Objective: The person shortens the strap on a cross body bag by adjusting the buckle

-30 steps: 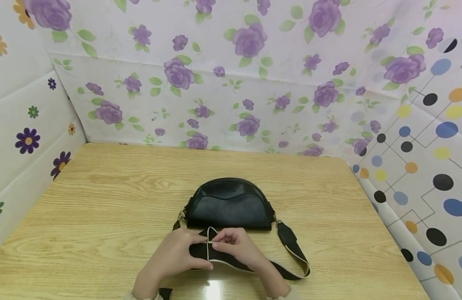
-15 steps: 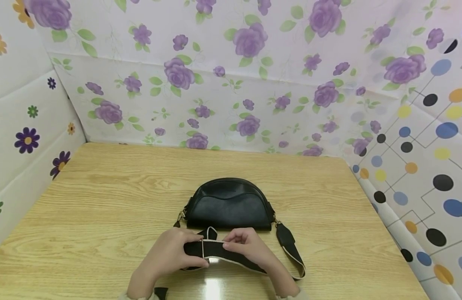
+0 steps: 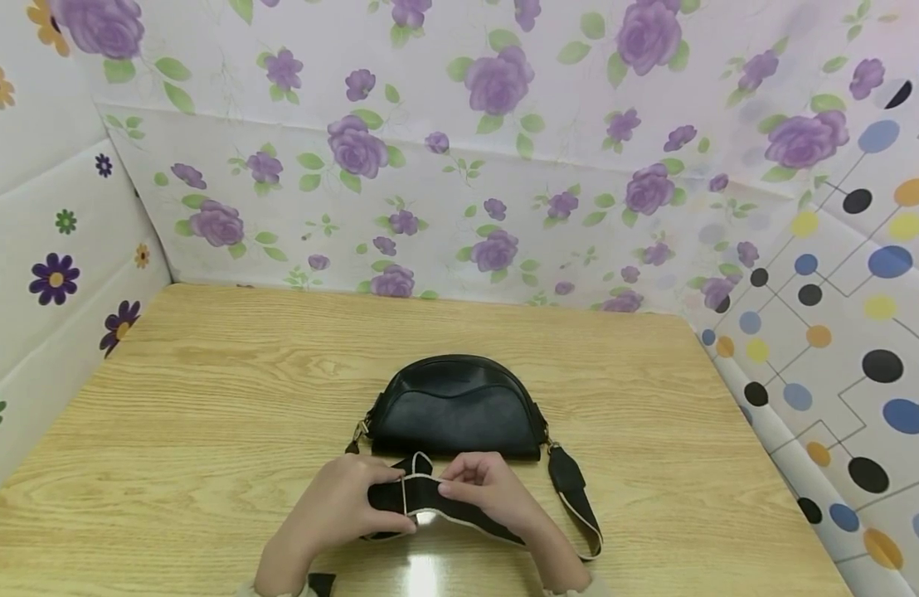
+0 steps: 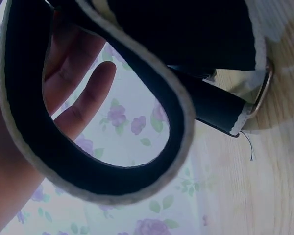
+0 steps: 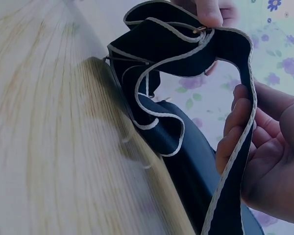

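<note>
A black half-moon handbag (image 3: 459,410) lies in the middle of the table. Its wide black shoulder strap (image 3: 433,496) has pale edges and runs across in front of it. My left hand (image 3: 336,502) pinches the strap at a thin metal slider (image 3: 404,495). To the right, thumb and fingers of my right hand (image 3: 485,491) pinch the strap, which bows slightly between both hands. The left wrist view has a strap loop (image 4: 127,183) hanging before the left palm, plus a metal ring (image 4: 265,90). In the right wrist view, the strap crosses the right hand's fingers (image 5: 237,117).
Clips join the strap to both bag ends; a leather strap tab (image 3: 566,470) lies at the right. A dark strap piece (image 3: 322,583) shows by the left wrist. The wooden table (image 3: 206,398) meets flower-patterned cloth (image 3: 430,215) behind and dotted cloth (image 3: 840,348) at right.
The hands have moved apart, the left hand slightly left with the slider and the right hand to the right along the strap. The strap's right-hand bend has drawn in to the left.
</note>
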{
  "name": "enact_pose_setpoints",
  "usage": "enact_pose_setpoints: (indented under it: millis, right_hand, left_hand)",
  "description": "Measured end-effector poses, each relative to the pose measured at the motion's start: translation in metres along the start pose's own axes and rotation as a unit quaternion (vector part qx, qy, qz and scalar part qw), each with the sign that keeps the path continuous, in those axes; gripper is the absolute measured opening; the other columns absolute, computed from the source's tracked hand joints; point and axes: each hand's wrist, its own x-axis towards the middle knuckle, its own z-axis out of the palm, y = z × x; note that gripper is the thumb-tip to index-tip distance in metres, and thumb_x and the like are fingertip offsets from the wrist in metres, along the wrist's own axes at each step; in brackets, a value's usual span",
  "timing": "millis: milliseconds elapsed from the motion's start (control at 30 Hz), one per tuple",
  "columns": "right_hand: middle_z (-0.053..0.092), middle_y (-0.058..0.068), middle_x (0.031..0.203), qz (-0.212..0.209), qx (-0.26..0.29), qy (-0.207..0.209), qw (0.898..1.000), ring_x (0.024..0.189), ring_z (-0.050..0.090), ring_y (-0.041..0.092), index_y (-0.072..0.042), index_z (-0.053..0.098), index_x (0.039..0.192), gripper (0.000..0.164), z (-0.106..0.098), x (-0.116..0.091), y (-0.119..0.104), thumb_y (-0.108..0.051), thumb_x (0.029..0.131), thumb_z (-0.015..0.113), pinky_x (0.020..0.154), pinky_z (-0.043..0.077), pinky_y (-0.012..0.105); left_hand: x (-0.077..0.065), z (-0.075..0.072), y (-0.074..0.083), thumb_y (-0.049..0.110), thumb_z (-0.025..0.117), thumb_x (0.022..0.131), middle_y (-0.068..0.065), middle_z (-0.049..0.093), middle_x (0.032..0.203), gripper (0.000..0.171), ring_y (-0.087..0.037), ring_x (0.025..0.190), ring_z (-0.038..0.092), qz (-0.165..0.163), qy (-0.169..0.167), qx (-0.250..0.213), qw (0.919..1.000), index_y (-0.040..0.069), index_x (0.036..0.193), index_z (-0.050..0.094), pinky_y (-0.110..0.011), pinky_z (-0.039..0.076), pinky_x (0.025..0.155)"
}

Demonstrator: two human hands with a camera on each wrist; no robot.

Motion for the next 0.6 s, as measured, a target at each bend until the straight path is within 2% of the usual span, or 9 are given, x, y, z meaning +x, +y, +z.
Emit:
enact_pose_setpoints:
  millis: [167,400,600]
  right_hand:
    - [0.059,-0.004,0.070,0.003,0.006,-0.002,1.000,0.061,0.053,0.005,0.016,0.058,0.086,0.018,0.0040,0.0019,0.0004,-0.001,0.082,0.060,0.058,0.043,0.018]
    - [0.060,-0.004,0.066,0.037,0.026,-0.006,0.999,0.060,0.053,0.004,0.017,0.057,0.088,0.022,0.0045,0.0006,-0.0007,-0.003,0.081,0.062,0.060,0.044,0.020]
    - [0.060,-0.005,0.063,0.037,0.033,-0.020,0.999,0.057,0.052,0.003,0.017,0.058,0.089,0.025,0.0042,-0.0004,-0.0008,-0.006,0.080,0.064,0.057,0.043,0.019]
  left_hand:
    - [0.0003,-0.0006,0.0014,0.047,0.075,0.062,0.000,0.067,0.087,0.053,-0.011,0.074,0.059,-0.002,0.001,-0.005,1.0000,0.005,0.094,0.071,-0.026,0.045,0.060]
    - [0.0007,0.0003,0.0020,0.048,0.076,0.060,0.006,0.065,0.081,0.050,-0.003,0.066,0.052,-0.010,-0.008,-0.013,0.9998,0.008,0.089,0.071,-0.022,0.041,0.056]
    - [0.0014,0.0004,0.0026,0.051,0.075,0.058,0.004,0.066,0.083,0.054,-0.009,0.071,0.056,-0.011,-0.018,0.013,0.9997,0.007,0.090,0.071,-0.025,0.043,0.058]
